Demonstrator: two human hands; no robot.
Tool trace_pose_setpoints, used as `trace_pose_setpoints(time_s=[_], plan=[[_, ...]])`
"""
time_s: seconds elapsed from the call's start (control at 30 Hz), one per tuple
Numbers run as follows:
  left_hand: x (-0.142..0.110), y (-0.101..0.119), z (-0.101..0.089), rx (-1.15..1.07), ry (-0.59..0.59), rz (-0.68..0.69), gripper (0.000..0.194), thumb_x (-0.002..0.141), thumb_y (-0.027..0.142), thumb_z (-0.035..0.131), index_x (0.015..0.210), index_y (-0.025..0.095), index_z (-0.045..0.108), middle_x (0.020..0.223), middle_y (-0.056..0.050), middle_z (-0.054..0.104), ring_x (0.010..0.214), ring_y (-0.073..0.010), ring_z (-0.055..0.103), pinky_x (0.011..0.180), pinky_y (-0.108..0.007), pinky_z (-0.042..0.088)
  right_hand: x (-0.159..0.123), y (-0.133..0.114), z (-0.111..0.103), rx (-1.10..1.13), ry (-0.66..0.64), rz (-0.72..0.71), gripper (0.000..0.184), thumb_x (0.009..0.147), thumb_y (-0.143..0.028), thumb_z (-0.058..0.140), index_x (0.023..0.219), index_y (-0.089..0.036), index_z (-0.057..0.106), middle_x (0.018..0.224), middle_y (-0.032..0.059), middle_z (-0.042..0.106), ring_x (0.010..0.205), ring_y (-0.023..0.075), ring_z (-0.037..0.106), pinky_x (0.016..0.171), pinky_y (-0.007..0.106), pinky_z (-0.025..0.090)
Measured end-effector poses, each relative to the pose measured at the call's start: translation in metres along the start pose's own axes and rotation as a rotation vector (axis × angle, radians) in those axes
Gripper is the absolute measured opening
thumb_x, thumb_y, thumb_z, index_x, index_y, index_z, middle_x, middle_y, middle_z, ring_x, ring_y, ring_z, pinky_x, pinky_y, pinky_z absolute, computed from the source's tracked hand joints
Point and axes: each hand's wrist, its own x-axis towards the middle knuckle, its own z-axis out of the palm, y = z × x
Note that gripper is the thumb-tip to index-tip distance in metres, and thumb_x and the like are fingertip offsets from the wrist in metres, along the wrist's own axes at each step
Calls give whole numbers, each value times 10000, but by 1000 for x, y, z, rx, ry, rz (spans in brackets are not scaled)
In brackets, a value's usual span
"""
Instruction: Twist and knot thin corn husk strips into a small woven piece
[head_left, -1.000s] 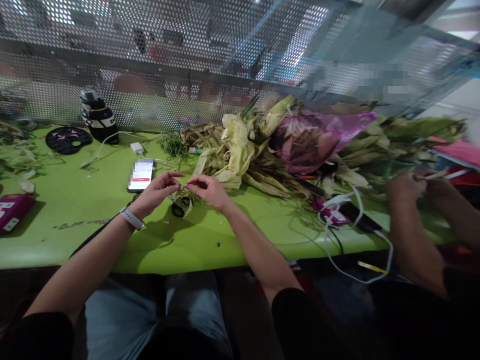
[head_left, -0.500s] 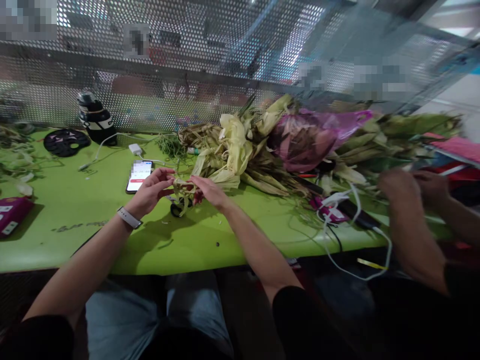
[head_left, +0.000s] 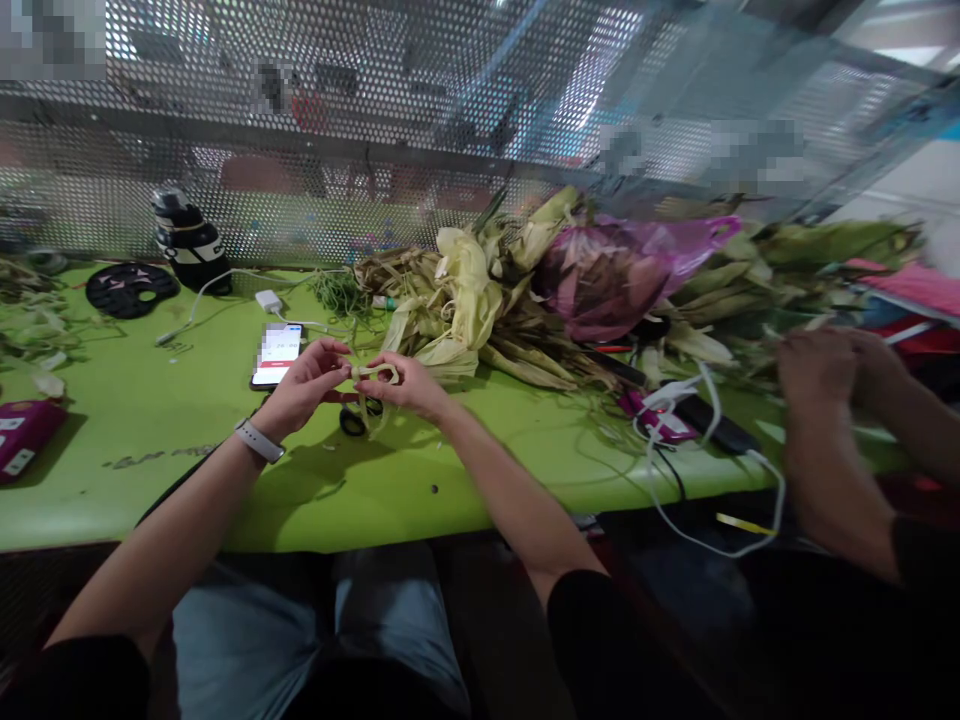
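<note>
While the green surface (head_left: 480,455) is partly covered by piled husks (head_left: 469,300), the left hand (head_left: 309,378) and right hand (head_left: 409,388) are held close, both pinching; a pale strip (head_left: 369,371) is gripped between them, looped at the right, tail hanging below.

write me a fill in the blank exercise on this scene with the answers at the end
The left hand and right hand hold a pale strip between their ____.
The table is coloured ____.
In the picture, the phone lies to the ____ of the plastic bag.

Missing words: fingers; green; left.
</note>
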Motion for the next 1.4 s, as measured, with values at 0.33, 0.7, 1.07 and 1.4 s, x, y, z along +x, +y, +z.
trace_pose_setpoints(time_s=[0.33, 0.7, 1.07, 1.4], plan=[[3, -8, -4, 211, 21, 122, 306, 742, 290, 792, 989, 163, 664, 830, -22, 670, 765, -122, 636, 726, -254, 533, 3, 3, 8, 113, 27, -19, 372, 642, -388, 733, 917, -155, 644, 833, 3, 626, 705, 118, 543, 683, 259, 429], [4, -9, -7, 210, 41, 96, 325, 713, 300, 813, 967, 159, 668, 807, -26, 675, 749, -128, 633, 708, -263, 504, 1, 0, 10, 203, 85, -43, 321, 608, -392, 754, 755, -171, 573, 647, -58, 489, 572, 74, 404, 548, 219, 312], [7, 13, -17, 136, 174, 81, 189, 646, 209, 741, 827, 175, 697, 722, -2, 639, 663, -122, 582, 684, -257, 482, 0, -6, -9, 389, 126, 6, 285, 640, -400, 702, 713, -195, 518, 562, -79, 417, 472, 50, 270, 448, 210, 186], [-5, 11, 4, 638, -57, 233, 298, 934, 281, 407, 1006, 191, 682, 987, -65, 664, 955, -229, 585, 867, -359, 448, 3, 0, 5, 399, -72, 51, 225, 690, -366, 669, 718, -189, 532, 461, -110, 368, 397, 42, 254, 404, 201, 175]])
